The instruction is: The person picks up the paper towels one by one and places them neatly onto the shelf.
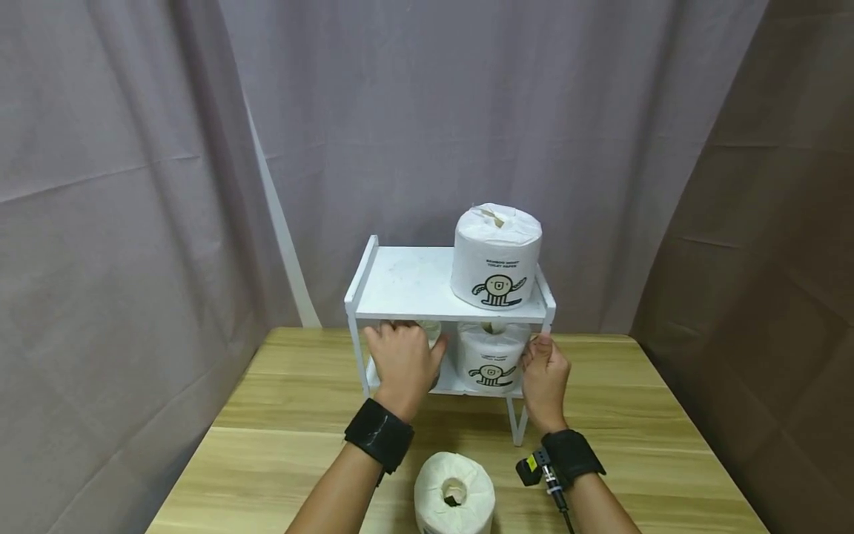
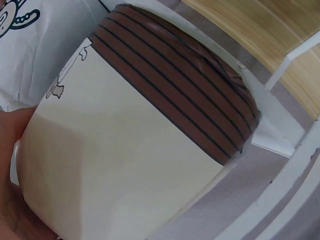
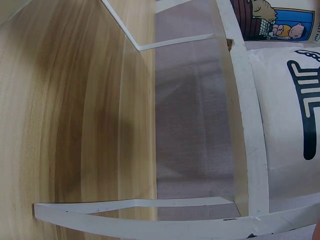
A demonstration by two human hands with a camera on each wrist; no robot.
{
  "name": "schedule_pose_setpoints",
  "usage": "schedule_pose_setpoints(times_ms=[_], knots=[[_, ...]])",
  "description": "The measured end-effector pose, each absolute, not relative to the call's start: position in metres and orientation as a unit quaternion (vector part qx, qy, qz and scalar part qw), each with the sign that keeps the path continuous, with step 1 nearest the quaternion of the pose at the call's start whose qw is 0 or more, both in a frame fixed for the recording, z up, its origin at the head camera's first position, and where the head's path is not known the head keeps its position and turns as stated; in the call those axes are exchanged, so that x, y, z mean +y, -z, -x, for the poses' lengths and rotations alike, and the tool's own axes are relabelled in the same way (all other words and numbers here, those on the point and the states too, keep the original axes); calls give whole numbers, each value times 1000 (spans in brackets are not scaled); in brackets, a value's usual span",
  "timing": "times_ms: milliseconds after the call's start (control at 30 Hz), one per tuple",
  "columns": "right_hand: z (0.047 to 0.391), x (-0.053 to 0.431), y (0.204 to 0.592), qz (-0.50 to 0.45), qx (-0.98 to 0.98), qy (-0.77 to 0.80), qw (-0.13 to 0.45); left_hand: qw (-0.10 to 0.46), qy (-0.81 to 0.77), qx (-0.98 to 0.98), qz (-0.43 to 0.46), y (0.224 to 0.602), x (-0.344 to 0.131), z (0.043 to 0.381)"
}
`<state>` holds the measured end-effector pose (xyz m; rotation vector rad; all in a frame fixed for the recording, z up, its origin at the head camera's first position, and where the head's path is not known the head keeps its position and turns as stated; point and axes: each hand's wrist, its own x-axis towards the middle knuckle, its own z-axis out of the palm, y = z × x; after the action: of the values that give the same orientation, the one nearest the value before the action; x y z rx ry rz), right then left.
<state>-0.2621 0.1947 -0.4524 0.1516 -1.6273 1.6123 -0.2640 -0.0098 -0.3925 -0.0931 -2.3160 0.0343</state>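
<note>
My left hand (image 1: 402,363) reaches into the lower level of a white two-tier shelf (image 1: 407,282). It holds a cream roll with a brown striped band (image 2: 135,135), which it mostly hides in the head view. Beside that roll, on the lower level, stands a white-wrapped toilet paper roll (image 1: 492,360). My right hand (image 1: 547,378) grips the shelf's right-hand upright, thumb pointing up. Only a sliver of that hand shows in the right wrist view. Another wrapped toilet paper roll (image 1: 497,259) stands on the right of the top board.
A cream toilet paper roll (image 1: 455,495) stands upright on the wooden table (image 1: 280,445), nearest to me between the forearms. Grey curtains (image 1: 414,119) hang behind the table and on both sides. A camera with a cable (image 1: 543,471) is strapped to my right wrist.
</note>
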Motion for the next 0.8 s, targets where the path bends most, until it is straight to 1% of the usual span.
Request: schedule_pose_setpoints(times_ms=[200, 500, 700, 800], knots=[[262, 194, 453, -52, -652, -636, 409, 386, -34, -921, 32, 393, -6, 265], [264, 191, 457, -58, -647, -644, 404, 385, -20, -921, 44, 394, -10, 266], [262, 194, 453, -49, -653, -634, 412, 396, 8, -916, 63, 394, -10, 267], [261, 195, 453, -49, -654, -637, 406, 399, 10, -915, 67, 393, -10, 266]])
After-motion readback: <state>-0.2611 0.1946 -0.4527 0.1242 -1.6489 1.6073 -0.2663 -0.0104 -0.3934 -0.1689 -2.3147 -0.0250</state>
